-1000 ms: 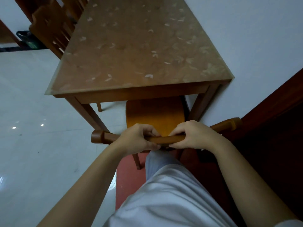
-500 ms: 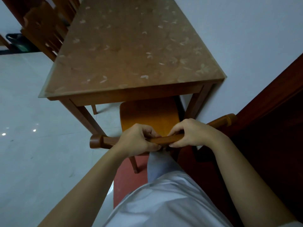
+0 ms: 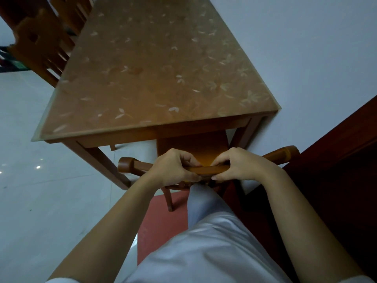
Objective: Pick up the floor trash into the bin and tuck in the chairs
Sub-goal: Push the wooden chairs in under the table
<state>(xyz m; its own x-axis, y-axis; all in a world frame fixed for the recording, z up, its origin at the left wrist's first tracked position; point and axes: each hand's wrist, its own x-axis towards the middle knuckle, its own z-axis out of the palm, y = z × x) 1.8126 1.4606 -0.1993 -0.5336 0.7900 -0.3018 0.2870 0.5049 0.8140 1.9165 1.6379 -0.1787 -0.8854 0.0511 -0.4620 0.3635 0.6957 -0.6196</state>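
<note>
- While the floor (image 3: pixel 40 190) in view shows neither trash nor bin, that half cannot be judged.
- The table (image 3: pixel 155 74) stands against the wall (image 3: pixel 306 48).
- The chair (image 3: pixel 193 148) has its seat partly under the near edge, so tucking looks nearly done.
- The seat lies close to the right table leg, with room on its left.
- A dark wooden panel (image 3: pixel 336 170) crowds the right.
- The left hand (image 3: pixel 173 168) and right hand (image 3: pixel 238 166), side by side, each grip the chair's top rail.
</note>
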